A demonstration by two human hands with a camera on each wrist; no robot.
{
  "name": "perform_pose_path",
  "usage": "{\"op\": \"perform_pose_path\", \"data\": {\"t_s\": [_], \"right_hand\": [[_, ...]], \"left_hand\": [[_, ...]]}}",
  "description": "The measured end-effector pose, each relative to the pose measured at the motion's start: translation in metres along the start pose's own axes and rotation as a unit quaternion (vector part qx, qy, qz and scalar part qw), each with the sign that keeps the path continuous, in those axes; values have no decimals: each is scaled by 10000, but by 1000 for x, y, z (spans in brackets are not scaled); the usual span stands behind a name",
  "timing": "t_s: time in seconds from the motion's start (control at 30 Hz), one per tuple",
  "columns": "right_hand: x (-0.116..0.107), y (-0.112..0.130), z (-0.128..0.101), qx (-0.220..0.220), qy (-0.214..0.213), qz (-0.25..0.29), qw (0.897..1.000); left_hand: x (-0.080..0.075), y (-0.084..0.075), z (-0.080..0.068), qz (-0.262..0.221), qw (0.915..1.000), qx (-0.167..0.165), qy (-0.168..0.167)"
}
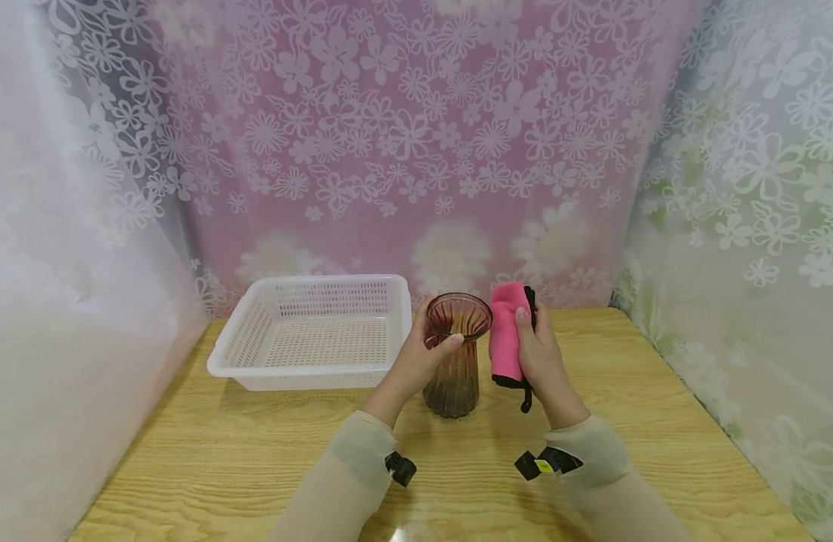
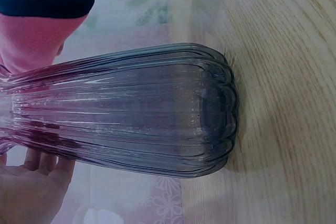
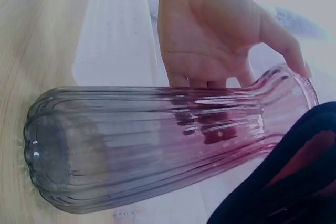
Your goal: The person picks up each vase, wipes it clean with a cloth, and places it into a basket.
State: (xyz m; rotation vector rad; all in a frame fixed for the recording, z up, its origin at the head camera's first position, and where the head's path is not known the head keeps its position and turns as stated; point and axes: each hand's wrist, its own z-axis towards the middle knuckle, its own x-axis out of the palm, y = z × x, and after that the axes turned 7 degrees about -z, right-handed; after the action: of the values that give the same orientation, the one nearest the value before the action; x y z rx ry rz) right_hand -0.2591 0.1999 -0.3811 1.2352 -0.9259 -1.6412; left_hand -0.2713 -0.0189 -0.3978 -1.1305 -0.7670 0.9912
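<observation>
A ribbed glass vase (image 1: 455, 384), reddish at the top and smoky grey lower down, stands upright with its base at the tabletop. My left hand (image 1: 416, 357) grips it by the neck from the left, thumb at the near side below the rim; in the right wrist view, fingers of the left hand (image 3: 210, 35) show through the glass. To the right of the vase, my right hand (image 1: 541, 354) holds a folded pink cloth (image 1: 504, 339) with black edging and a dangling black loop. The cloth is beside the rim, a small gap apart in the head view.
Left of the vase sits a white perforated plastic basket (image 1: 308, 380), with no contents visible. The wooden table (image 1: 267, 467) reaches back to a pink floral curtain (image 1: 389, 150). More floral sheeting hangs along the left and right sides.
</observation>
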Motion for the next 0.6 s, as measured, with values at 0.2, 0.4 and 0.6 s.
{"op": "perform_pose_path", "data": {"t_s": [0.2, 0.4, 0.6], "right_hand": [[10, -3, -1, -455, -598, 543, 9957], [26, -9, -3, -963, -959, 1035, 9853], [42, -10, -5, -1200, -1091, 1237, 9790]], "left_hand": [[4, -25, -11, -17, 10000, 36, 61], [4, -24, -11, 4, 10000, 51, 46], [-1, 2, 2, 59, 9999, 106, 31]]}}
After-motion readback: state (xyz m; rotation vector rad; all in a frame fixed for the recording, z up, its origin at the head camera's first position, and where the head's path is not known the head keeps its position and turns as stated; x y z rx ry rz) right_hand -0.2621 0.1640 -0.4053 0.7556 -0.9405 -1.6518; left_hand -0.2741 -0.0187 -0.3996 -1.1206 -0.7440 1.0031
